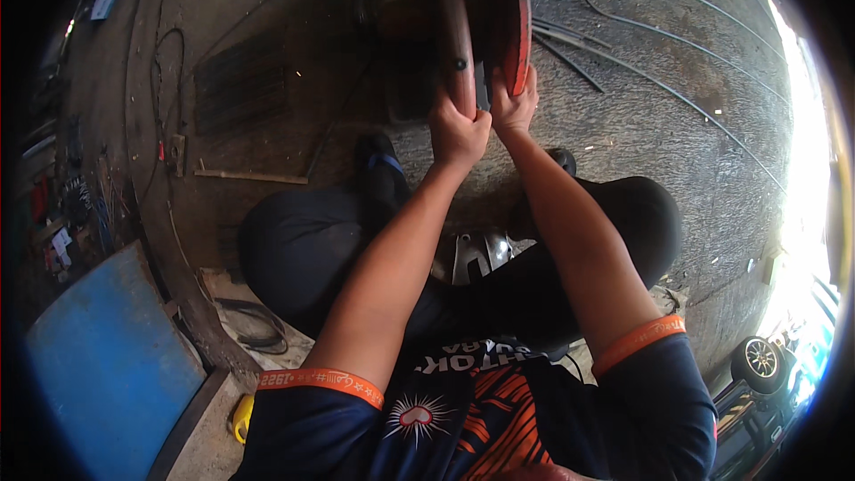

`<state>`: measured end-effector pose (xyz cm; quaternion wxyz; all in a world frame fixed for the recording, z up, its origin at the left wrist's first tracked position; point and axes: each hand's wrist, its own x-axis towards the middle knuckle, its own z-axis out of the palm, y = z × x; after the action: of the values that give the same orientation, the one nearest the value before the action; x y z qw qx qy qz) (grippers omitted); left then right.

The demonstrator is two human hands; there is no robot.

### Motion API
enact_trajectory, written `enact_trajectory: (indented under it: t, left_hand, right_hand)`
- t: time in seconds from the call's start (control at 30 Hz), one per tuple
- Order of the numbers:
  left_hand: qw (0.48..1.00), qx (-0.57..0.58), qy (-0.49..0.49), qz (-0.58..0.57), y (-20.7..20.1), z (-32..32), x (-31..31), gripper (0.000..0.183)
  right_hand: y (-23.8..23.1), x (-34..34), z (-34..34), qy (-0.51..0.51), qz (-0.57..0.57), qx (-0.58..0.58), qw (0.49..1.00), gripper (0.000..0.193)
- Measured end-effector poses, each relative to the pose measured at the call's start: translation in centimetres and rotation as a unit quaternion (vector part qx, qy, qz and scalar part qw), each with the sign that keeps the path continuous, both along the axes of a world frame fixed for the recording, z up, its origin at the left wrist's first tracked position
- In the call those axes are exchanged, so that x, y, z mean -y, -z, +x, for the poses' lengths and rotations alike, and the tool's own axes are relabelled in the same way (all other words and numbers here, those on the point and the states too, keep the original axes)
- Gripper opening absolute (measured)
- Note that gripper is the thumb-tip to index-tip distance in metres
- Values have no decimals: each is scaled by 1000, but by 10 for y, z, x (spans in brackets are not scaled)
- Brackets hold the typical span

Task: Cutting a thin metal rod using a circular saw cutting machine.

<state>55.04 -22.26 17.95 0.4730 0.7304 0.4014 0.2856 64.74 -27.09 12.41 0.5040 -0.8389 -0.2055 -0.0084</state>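
Observation:
A dark machine (396, 9) that looks like a cut-off saw stands on the floor in front of me, cropped by the upper edge. My left hand (459, 132) is wrapped round the lower end of its reddish-brown tube handle (452, 27). Just to the right, my right hand (514, 107) grips the bottom of the curved, red-edged guard (519, 36). Its fingers are partly hidden behind the guard. Both arms stretch forward between my bent knees. Whatever lies under the guard cannot be made out.
Thin bent rods (659, 93) lie on the floor to the right. A thin wooden strip (254, 176) lies left of my foot. Below me is a shiny metal piece (476, 256). A blue panel (116, 365) stands at lower left, a wheel (760, 363) at lower right.

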Motion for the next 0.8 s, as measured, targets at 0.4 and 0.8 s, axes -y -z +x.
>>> enact_trajectory:
  t: [0.4, 0.8]
  left_hand:
    - [982, 161, 46, 90, -79, 26, -32, 77]
    - [979, 38, 91, -180, -209, 103, -113, 48]
  right_hand:
    - [-82, -7, 37, -68, 134, -219, 964, 56]
    - [95, 33, -71, 288, 309, -751, 508, 40]
